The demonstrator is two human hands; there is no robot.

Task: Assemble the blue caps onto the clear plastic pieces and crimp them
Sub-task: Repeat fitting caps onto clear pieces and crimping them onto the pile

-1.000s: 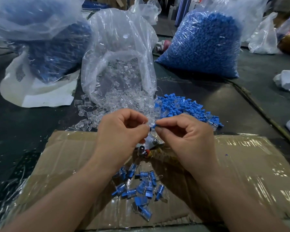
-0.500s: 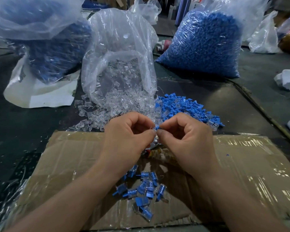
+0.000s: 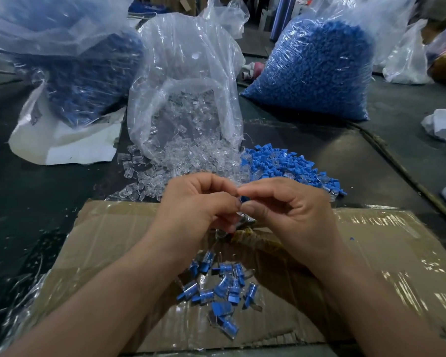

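I'm in a small factory workshop: a bulging sack (image 3: 350, 14) of blue caps (image 3: 317, 81), an open bag (image 3: 188, 60) spilling clear pieces (image 3: 191, 155) (all loose, in bulk), taped cardboard (image 3: 108, 240) as my mat.

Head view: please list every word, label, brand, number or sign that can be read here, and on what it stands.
No text can be read anywhere.
White sack: dark marks near its left edge, too blurred to read.
Cardboard and middle clear bag: no print visible.
Blue cap, pinched between left hand and right hand: too small to tell.
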